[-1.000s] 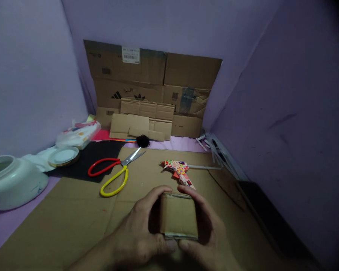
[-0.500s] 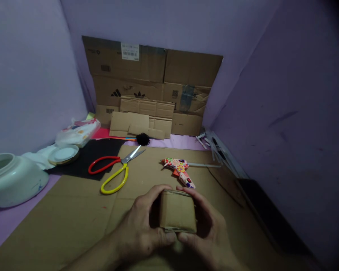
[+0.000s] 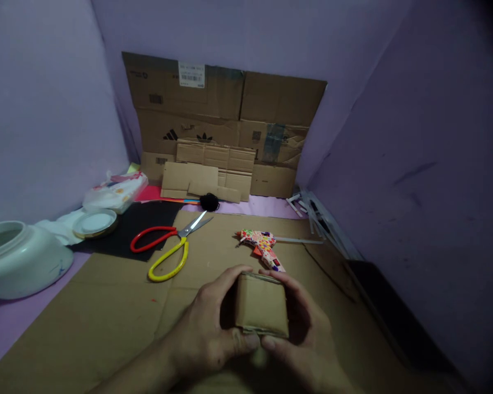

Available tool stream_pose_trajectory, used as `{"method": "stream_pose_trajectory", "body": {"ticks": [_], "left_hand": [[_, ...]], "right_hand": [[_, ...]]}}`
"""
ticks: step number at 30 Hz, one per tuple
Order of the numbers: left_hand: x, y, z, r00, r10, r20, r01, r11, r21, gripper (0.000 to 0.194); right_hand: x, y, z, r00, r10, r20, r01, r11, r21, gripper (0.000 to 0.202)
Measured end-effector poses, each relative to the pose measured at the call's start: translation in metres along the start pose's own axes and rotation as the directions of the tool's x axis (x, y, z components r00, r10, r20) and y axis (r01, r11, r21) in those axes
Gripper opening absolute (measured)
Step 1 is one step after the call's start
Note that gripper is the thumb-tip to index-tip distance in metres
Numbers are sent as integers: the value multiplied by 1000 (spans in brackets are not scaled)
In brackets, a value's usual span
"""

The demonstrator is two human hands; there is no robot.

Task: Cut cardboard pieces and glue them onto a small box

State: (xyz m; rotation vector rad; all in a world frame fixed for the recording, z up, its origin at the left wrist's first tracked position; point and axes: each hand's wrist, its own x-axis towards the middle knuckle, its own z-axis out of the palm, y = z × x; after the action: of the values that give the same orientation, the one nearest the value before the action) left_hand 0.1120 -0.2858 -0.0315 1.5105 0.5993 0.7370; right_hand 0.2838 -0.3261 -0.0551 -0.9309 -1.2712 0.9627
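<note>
A small cardboard box (image 3: 262, 303) is held between my two hands, low in the middle of the view. My left hand (image 3: 217, 323) grips its left side, thumb at the near edge and fingers at the far edge. On the right side my right hand (image 3: 306, 323) does the same, its thumb close to the left one. Just beyond the box lies a glue gun (image 3: 263, 245) with a flowery pattern, a glue stick (image 3: 299, 240) poking out of its back. Scissors (image 3: 183, 241) with one red and one yellow handle rest open to the left.
A large cardboard sheet (image 3: 107, 306) covers the work surface. Folded cardboard (image 3: 283, 98) leans on the back wall, with black yarn (image 3: 209, 202) before it. A white pot (image 3: 28, 262) and a round lid (image 3: 94, 222) stand left; glue sticks (image 3: 328, 224) and a dark flat object (image 3: 394, 306) lie right.
The box and both hands sit almost where they were, the box tipped very slightly. The whole view has shifted a little; the grip is the same.
</note>
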Motion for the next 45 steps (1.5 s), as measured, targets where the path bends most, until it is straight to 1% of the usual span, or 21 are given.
{"method": "stream_pose_trajectory", "body": {"ticks": [1, 3, 5, 8, 11, 13, 15, 17, 18, 20, 23, 26, 30, 31, 33, 36, 38, 40, 42, 43, 45], "left_hand": [[0, -2, 0, 1000, -7, -28, 8, 999, 31, 69], [2, -8, 1, 991, -32, -127, 42, 996, 74, 72], [4, -14, 2, 976, -55, -210, 70, 995, 65, 70], [6, -18, 3, 975, -67, -213, 75, 997, 28, 65], [6, -15, 2, 976, -80, -201, 77, 997, -23, 62], [6, -13, 0, 970, -110, -214, 93, 992, -87, 61], [8, -13, -2, 957, -151, -248, 113, 981, -159, 57], [10, -14, -4, 940, -185, -288, 128, 970, -208, 54], [11, -15, -5, 933, -196, -302, 131, 966, -222, 52], [12, -16, -7, 925, -199, -324, 123, 963, -238, 51], [13, -14, -6, 925, -188, -331, 110, 965, -239, 48], [12, -11, -5, 926, -182, -330, 108, 967, -231, 46], [12, -10, -3, 926, -192, -324, 137, 973, -183, 49], [12, -10, -3, 931, -189, -313, 141, 975, -171, 50], [11, -12, -2, 949, -153, -276, 112, 981, -158, 57], [9, -14, 0, 977, -55, -206, 29, 992, -126, 77], [7, -13, 2, 984, -7, -179, 3, 1000, -22, 84], [3, -10, 4, 987, 12, -159, 16, 985, 171, 79], [-1, -6, 6, 993, 3, -120, 42, 926, 374, 72], [-3, -5, 7, 995, -5, -99, 49, 893, 447, 69], [-6, -3, 9, 997, -16, -70, 50, 855, 517, 67]], "right_hand": [[1, 1, 1, 1000, 9, -30, -9, 1000, 14, 61], [4, 4, 3, 994, 25, -107, -21, 999, 45, 59], [6, 7, 4, 985, 39, -169, -27, 997, 71, 59], [7, 11, 4, 981, 70, -179, -52, 993, 107, 62], [9, 11, 0, 977, 107, -182, -82, 987, 140, 60], [12, 7, -4, 966, 170, -197, -127, 969, 214, 57], [16, 2, -7, 945, 292, -148, -222, 903, 368, 50], [19, -4, -9, 912, 410, -26, -337, 781, 526, 43], [21, -7, -9, 893, 449, 30, -382, 722, 577, 40], [22, -10, -9, 867, 491, 87, -428, 641, 637, 37], [22, -10, -8, 853, 515, 85, -430, 602, 672, 35], [21, -7, -7, 861, 501, 82, -428, 629, 649, 34], [21, -5, -7, 880, 453, 147, -450, 693, 564, 40], [20, -4, -7, 886, 441, 146, -445, 717, 536, 41], [19, -3, -7, 904, 414, 104, -410, 774, 482, 45], [16, 1, -7, 941, 340, 10, -318, 870, 378, 57], [13, 4, -8, 963, 271, -6, -259, 928, 267, 60], [12, 7, -8, 976, 216, 14, -216, 965, 148, 61], [10, 8, -8, 977, 213, 27, -214, 976, 47, 62], [10, 8, -7, 973, 228, 31, -228, 974, 7, 63], [9, 6, -7, 963, 268, 37, -266, 963, -51, 64]]}}
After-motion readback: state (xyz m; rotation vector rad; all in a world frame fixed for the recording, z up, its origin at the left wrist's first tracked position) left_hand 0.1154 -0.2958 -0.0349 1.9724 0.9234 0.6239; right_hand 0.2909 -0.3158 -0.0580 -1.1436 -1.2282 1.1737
